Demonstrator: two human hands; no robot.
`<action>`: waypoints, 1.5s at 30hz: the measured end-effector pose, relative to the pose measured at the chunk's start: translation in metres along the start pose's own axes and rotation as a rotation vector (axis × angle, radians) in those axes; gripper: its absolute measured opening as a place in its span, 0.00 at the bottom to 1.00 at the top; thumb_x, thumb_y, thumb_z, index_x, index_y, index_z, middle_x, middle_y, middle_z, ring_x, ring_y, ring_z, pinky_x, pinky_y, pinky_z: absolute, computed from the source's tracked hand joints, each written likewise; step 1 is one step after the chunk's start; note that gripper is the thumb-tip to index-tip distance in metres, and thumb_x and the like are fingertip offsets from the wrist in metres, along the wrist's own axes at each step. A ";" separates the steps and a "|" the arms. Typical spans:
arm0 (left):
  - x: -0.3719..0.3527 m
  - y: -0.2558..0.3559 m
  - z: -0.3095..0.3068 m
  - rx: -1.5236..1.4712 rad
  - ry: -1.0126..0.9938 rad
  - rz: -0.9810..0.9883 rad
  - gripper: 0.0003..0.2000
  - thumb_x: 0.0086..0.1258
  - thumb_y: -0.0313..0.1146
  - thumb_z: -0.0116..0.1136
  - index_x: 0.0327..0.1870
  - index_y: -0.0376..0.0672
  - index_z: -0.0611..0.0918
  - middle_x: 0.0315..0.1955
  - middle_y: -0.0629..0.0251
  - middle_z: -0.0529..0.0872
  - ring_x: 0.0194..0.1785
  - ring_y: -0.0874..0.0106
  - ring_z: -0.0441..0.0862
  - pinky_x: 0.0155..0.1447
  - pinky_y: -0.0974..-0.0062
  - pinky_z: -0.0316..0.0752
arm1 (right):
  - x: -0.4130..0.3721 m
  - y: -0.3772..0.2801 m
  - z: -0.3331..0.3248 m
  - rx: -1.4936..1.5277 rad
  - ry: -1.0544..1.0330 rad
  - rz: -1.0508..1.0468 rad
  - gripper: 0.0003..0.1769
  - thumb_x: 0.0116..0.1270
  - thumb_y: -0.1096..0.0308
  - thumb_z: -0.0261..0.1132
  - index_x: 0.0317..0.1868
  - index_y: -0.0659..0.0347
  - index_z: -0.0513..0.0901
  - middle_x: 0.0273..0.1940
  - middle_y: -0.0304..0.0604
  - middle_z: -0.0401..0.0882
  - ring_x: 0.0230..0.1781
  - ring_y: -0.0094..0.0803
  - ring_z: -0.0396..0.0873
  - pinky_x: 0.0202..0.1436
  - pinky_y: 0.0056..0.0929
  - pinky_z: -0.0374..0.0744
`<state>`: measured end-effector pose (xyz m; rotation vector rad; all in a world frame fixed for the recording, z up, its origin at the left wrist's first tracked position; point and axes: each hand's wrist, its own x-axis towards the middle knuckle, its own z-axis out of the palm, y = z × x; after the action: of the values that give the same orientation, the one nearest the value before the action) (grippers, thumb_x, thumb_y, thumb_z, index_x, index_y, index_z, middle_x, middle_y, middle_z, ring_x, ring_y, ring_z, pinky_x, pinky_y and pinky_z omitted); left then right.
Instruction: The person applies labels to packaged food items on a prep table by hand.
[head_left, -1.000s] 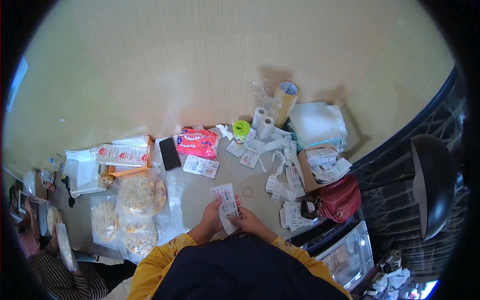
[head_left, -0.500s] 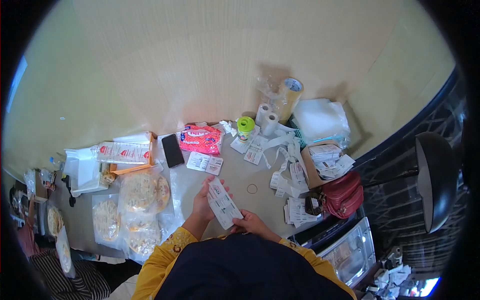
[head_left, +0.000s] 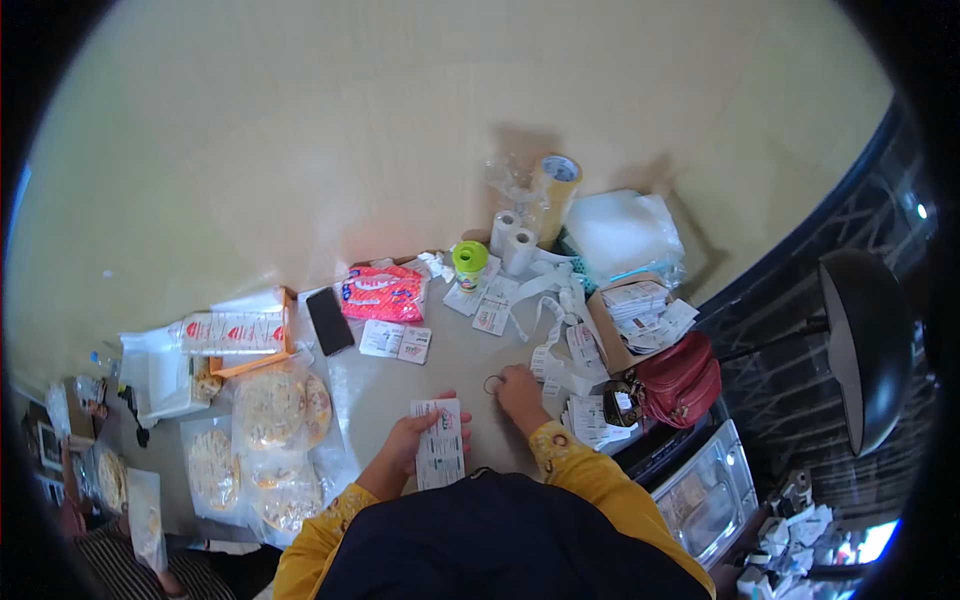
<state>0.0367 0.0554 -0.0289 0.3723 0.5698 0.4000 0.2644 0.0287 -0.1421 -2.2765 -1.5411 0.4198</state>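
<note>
Single head-worn view, fisheye: looks steeply down from above the person's chest onto the desk [head_left: 400, 385], moderately near, wall [head_left: 400, 130] beyond, dark round vignette.

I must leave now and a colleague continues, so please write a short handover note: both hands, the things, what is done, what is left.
Left hand: holds the stack of paper slips, close to the body.
Right hand: stretched out on the table, fingertips at the rubber band; a grip on it cannot be told.
Done: slips gathered into one stack.
Left: the band lies on the table, not yet around the stack.
</note>
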 end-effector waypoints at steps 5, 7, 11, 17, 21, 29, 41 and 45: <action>-0.009 -0.008 -0.004 -0.126 -0.085 -0.191 0.24 0.66 0.33 0.47 0.62 0.37 0.62 0.49 0.50 0.76 0.50 0.56 0.76 0.56 0.55 0.71 | -0.013 0.003 0.039 -0.072 0.199 -0.111 0.08 0.55 0.70 0.56 0.35 0.64 0.74 0.38 0.51 0.70 0.43 0.49 0.70 0.45 0.41 0.73; -0.025 -0.014 0.008 0.008 -0.042 -0.190 0.23 0.64 0.32 0.48 0.61 0.35 0.63 0.49 0.50 0.76 0.51 0.56 0.76 0.56 0.55 0.71 | -0.015 0.001 0.040 -0.001 0.212 -0.067 0.09 0.56 0.71 0.55 0.37 0.64 0.72 0.40 0.52 0.69 0.44 0.49 0.69 0.46 0.41 0.73; -0.028 -0.018 -0.006 0.027 0.002 -0.067 0.20 0.64 0.29 0.48 0.58 0.36 0.66 0.43 0.53 0.78 0.47 0.58 0.78 0.52 0.55 0.73 | -0.008 0.005 0.041 0.092 0.227 -0.016 0.08 0.57 0.72 0.55 0.37 0.64 0.71 0.41 0.53 0.68 0.44 0.50 0.69 0.46 0.41 0.72; -0.039 -0.008 -0.003 -0.011 0.194 0.097 0.17 0.64 0.26 0.45 0.55 0.38 0.68 0.37 0.56 0.78 0.38 0.62 0.78 0.45 0.57 0.76 | 0.000 0.011 0.049 0.033 0.208 -0.034 0.07 0.58 0.72 0.56 0.37 0.64 0.72 0.40 0.52 0.70 0.43 0.50 0.70 0.45 0.42 0.73; -0.048 -0.016 -0.008 0.084 0.263 0.117 0.15 0.66 0.26 0.42 0.54 0.36 0.68 0.37 0.56 0.79 0.37 0.63 0.79 0.44 0.59 0.76 | 0.000 0.012 0.026 0.383 0.187 0.051 0.07 0.59 0.70 0.57 0.35 0.65 0.74 0.34 0.50 0.76 0.35 0.45 0.76 0.38 0.37 0.75; -0.043 -0.037 -0.044 0.449 0.319 0.171 0.13 0.68 0.26 0.40 0.50 0.32 0.72 0.39 0.57 0.81 0.36 0.68 0.80 0.41 0.70 0.77 | -0.123 -0.041 -0.040 0.806 -0.728 -0.244 0.09 0.59 0.72 0.61 0.41 0.63 0.78 0.33 0.39 0.80 0.33 0.24 0.77 0.40 0.25 0.75; -0.049 -0.036 -0.028 0.651 0.273 0.094 0.15 0.67 0.28 0.42 0.53 0.34 0.71 0.41 0.60 0.81 0.37 0.70 0.79 0.39 0.73 0.75 | -0.135 -0.040 -0.071 1.714 -0.994 0.051 0.07 0.57 0.77 0.63 0.34 0.62 0.72 0.40 0.45 0.78 0.37 0.27 0.77 0.43 0.22 0.76; -0.049 -0.038 -0.033 0.589 0.290 0.122 0.15 0.67 0.29 0.42 0.53 0.33 0.71 0.41 0.59 0.82 0.37 0.70 0.79 0.40 0.72 0.75 | -0.125 -0.061 -0.075 1.499 -0.748 0.142 0.09 0.56 0.78 0.65 0.32 0.61 0.71 0.41 0.46 0.77 0.35 0.27 0.77 0.40 0.21 0.76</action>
<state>-0.0107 0.0079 -0.0500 0.9263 0.9530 0.4013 0.2015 -0.0766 -0.0420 -0.9901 -0.6721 1.8166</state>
